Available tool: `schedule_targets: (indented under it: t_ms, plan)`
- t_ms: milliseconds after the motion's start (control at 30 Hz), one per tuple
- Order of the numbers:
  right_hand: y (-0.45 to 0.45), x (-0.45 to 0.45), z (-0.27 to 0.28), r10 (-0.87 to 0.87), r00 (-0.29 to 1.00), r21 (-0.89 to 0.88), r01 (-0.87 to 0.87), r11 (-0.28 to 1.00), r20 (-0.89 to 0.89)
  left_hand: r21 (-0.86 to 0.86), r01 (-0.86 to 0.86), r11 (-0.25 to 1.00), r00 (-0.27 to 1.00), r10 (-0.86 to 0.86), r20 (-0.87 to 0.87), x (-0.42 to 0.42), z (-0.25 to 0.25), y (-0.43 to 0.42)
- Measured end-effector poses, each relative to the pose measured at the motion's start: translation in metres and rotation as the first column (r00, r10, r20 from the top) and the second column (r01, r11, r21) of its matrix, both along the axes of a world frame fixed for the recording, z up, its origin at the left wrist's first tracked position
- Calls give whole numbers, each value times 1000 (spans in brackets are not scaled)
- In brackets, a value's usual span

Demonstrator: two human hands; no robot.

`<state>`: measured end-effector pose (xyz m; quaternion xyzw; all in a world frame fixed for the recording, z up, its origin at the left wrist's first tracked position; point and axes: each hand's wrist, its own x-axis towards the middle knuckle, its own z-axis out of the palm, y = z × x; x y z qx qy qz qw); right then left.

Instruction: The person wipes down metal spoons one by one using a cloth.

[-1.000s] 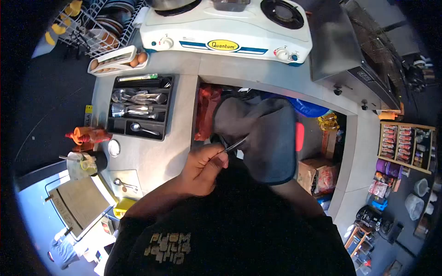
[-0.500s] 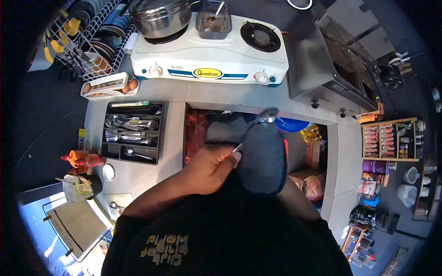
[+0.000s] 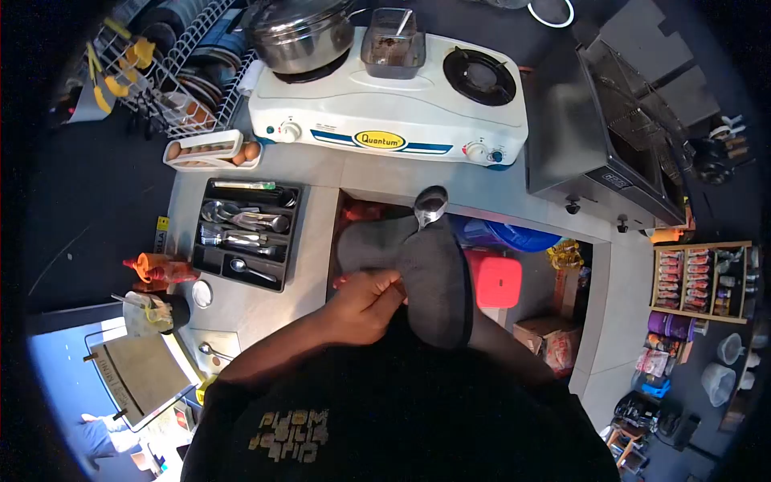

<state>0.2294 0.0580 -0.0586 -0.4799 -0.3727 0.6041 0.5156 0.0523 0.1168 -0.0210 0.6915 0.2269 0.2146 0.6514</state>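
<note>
My left hand (image 3: 365, 305) is closed in a pinch at the middle of the view, at the lower end of a metal spoon (image 3: 431, 206). The spoon's shiny bowl points up and away from me, and part of its handle is hidden in a dark grey cloth (image 3: 438, 281). That cloth hangs in two rounded folds, against the spoon's neck. My right forearm (image 3: 514, 345) comes in from the right, and the cloth covers my right hand, hiding its fingers. Left of my hands lies a black cutlery tray (image 3: 281, 277) with spoons and forks in its compartments.
A white two-burner stove (image 3: 337, 112) carries a steel pot (image 3: 301, 44) and a glass container (image 3: 392, 60). Right of it stands a toaster oven (image 3: 574, 153). An egg holder (image 3: 210, 163) sits near the dish rack (image 3: 201, 88). Below my hands, an open counter recess contains a red-lidded box (image 3: 497, 281).
The spoon's bowl has turned more upright and moved left. The cloth has shifted slightly left and down, and the camera view has moved, uncovering the red-lidded box.
</note>
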Motion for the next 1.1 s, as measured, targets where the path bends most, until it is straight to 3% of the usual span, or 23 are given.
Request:
schedule_targets:
  t_ms: [67, 100, 133, 200, 300, 333, 400, 433, 533, 633, 667, 767, 800, 833, 867, 900, 967, 1000, 1033, 1100]
  plan:
    - [-1, 9, 6, -109, 942, 199, 46, 979, 318, -4, -11, 1000, 999, 10, -31, 9, 14, 3]
    - [6, 20, 31, -285, 668, 431, -60, 900, 688, 0, -24, 1000, 999, 24, -45, 15, 27, 5]
    - [11, 29, 46, -509, 249, 564, -272, 780, 824, -28, -20, 999, 995, 17, -98, 18, 28, 8]
    - [11, 43, 37, -463, 259, 520, -230, 823, 848, -56, -71, 996, 997, 71, -7, 24, 29, 6]
    - [24, 49, 13, -378, 594, 517, -75, 853, 710, -43, -95, 995, 995, 95, -3, 30, 31, 11]
    - [26, 56, -39, -213, 821, 380, -6, 925, 530, -45, -110, 993, 994, 110, -10, 31, 34, 9]
    - [32, 63, -44, -40, 946, 216, -31, 976, 321, -34, -143, 989, 990, 143, 0, 35, 37, 8]
    - [36, 62, -2, -15, 927, 209, -69, 975, 375, -22, -160, 987, 987, 161, 15, 37, 37, 7]
    - [32, 48, 30, -140, 787, 441, -181, 879, 601, -9, -146, 989, 983, 146, 108, 40, 32, 9]
    - [26, 43, 57, -33, 700, 316, -279, 907, 714, -47, -156, 987, 979, 161, 128, 41, 30, 6]
    - [30, 43, 60, -85, 605, 323, -297, 898, 792, -68, -171, 983, 977, 178, 118, 40, 30, 4]
    - [43, 42, 67, -234, 268, 322, -358, 877, 935, 103, -218, 971, 971, 205, 122, 21, 31, 1]
    - [46, 40, 67, -281, 144, 315, -374, 872, 949, 47, -349, 936, 919, 332, 214, 18, 33, 1]
    - [43, 36, 64, -235, 220, 304, -365, 880, 947, -11, -404, 915, 872, 388, 298, 14, 37, 6]
    - [40, 31, 61, -190, 295, 292, -354, 888, 936, 189, -485, 854, 851, 412, 325, 16, 41, 14]
    - [35, 22, 51, -55, 547, 272, -326, 905, 836, 379, -547, 747, 830, 426, 359, 21, 58, 21]
    - [21, 1, 24, 193, 889, 210, -300, 931, 416, 435, -458, 775, 889, 398, 226, 11, 67, 23]
    - [14, -10, 12, 284, 949, 172, -305, 937, 135, 457, -415, 787, 908, 387, 159, 5, 70, 24]
    - [9, -20, 6, 337, 928, 134, -318, 939, -162, 291, -429, 855, 903, 408, 132, -2, 72, 23]
    - [-2, -28, 7, 325, 859, 59, -329, 942, -396, -66, -419, 905, 903, 423, 68, -13, 75, 24]
